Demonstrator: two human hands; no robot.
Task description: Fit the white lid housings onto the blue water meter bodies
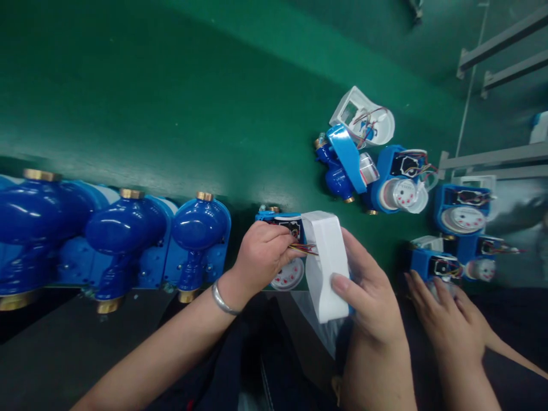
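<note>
My right hand [370, 291] grips a white plastic cover [334, 268], tilted on its side, with the thumb on its outer face. Thin coloured wires [305, 248] run out of the cover. My left hand [264, 251], with a metal bangle at the wrist, is closed in a pinch on these wires. Below and behind both hands sits a blue water meter [287, 276]; its round dial with red marks shows partly under my left fingers. A black compartment [295, 228] in the meter's housing is partly hidden by my left hand.
On the left, several blue meter bodies [199, 225] with brass ends stand in a row along the edge of the green table [171, 114]. Open meters [402, 182] and another white cover [377, 123] lie on the right. A co-worker's hands [449, 319] touch a meter [443, 267] there.
</note>
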